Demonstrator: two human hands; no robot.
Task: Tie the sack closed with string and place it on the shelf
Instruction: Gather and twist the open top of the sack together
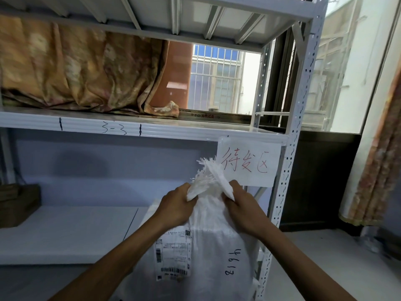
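- Your left hand (175, 205) grips the gathered neck of the white woven sack (217, 246), with the fingers curled into the fabric.
- Your right hand (243, 205) pinches the other side of the same neck, just beside the left, so both hands are closed on the sack.
- The sack's frayed top edge fans out above your hands.
- The sack stands upright at the right end of the metal shelf (152, 129), close to the front post. Its base is out of view, so you cannot tell what it rests on.
- A printed shipping label (173, 255) is stuck on the sack's left face, with black handwritten digits to its right.
- A paper sign (247, 164) with red handwriting hangs from the shelf rim, behind the sack's top.
- A crumpled brownish cloth (76, 68) lies on the upper level.
- A dark wooden box (17, 205) sits at the far left of the lower level.
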